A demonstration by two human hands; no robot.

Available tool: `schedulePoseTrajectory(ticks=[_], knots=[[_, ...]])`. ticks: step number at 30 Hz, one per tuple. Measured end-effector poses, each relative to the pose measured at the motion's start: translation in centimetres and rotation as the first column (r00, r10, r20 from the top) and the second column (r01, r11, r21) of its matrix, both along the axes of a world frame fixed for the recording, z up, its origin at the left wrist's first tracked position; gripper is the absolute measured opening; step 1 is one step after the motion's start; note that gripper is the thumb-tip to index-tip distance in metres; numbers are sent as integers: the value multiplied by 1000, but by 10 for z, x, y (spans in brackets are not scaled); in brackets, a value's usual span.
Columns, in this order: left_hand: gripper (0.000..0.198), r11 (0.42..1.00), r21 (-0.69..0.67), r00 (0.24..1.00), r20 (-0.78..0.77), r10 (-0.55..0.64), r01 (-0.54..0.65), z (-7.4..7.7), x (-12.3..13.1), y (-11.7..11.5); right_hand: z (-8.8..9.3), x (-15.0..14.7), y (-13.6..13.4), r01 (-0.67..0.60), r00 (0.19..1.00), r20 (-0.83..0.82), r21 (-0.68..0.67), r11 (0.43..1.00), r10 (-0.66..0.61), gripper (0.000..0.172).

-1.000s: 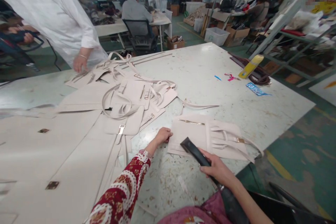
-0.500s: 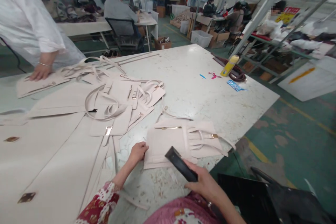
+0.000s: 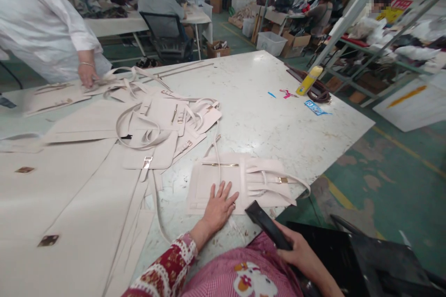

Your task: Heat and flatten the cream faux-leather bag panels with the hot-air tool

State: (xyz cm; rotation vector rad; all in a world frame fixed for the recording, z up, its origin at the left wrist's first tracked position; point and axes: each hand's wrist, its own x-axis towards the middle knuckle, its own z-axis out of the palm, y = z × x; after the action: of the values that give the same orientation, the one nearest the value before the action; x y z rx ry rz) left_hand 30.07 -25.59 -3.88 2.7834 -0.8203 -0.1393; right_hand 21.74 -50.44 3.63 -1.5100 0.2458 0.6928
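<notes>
My left hand [image 3: 219, 208] lies open, fingers spread, on the lower edge of a beige leather bag panel [image 3: 216, 172]. This panel has a gold zip across its top left, and folded straps with a gold buckle on its right half. In my right hand [image 3: 300, 249] is a black handheld tool with a wide, flat nozzle [image 3: 266, 222], held tilted just off the panel's lower right corner. What its rear end joins is hidden by my hand and the apron. A thin beige strap [image 3: 216, 148] runs from above onto the panel.
Several beige bag pieces with straps and buckles [image 3: 153, 134] are heaped on the left of the white table [image 3: 258, 97]. A co-worker's hand [image 3: 88, 74] touches pieces at the far left. A yellow bottle [image 3: 309, 80] and brown straps [image 3: 318, 93] lie at the right edge.
My left hand has left the panel's left edge, moved right and flattened onto it. The black tool has shifted right and down, off the panel. The co-worker's hand has moved right.
</notes>
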Motion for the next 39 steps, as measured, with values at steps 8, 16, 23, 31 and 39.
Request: schedulePoseTrajectory(ticks=[8, 16, 23, 31, 39], knots=[[52, 1000, -7, 999, -46, -8, 8, 8, -13, 6, 15, 33, 9, 153, 983, 121, -146, 977, -136, 68], [63, 993, -70, 955, -277, -107, 91, 10, -65, 5, 22, 74, 27, -17, 1000, -3, -211, 977, 17, 67], [49, 988, -150, 947, -306, -91, 47, 17, -59, 2, 2, 142, 32, 113, 993, 52, -251, 961, -103, 58], [31, 921, -386, 914, -391, -111, -53, 22, -46, 17, 9, 132, 4, 44, 999, -9, -253, 966, -48, 63], [30, 333, -382, 498, -515, 698, -862, 31, 11, 91, -19, 148, 34, 43, 998, 58, -328, 944, -25, 69]])
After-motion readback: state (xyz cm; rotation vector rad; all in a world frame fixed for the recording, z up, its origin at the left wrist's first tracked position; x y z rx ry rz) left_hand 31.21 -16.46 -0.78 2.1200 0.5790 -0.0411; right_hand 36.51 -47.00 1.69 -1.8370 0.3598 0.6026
